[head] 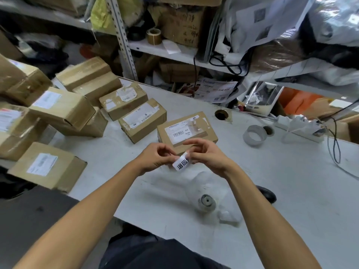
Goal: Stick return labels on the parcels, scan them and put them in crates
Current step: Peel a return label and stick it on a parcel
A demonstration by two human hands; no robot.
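A small white return label [181, 163] with black characters is held above the grey table [291, 191]. My left hand [155, 157] and my right hand [206, 154] pinch it from either side, fingers curled. Just behind my hands lies a brown cardboard parcel [204, 131] with a white shipping label on top. Two more small parcels [142, 120] [123, 100] lie in a row to its left. A label roll with a grey core [206, 201] lies on the table near me, with loose backing strip beside it.
Several larger cardboard boxes [62, 109] are stacked at the left, one [46, 166] near the table edge. A tape roll [254, 135] and a power strip [299, 127] with cables lie at the right. A black object [267, 193] lies right of my forearm. Cluttered shelves stand behind.
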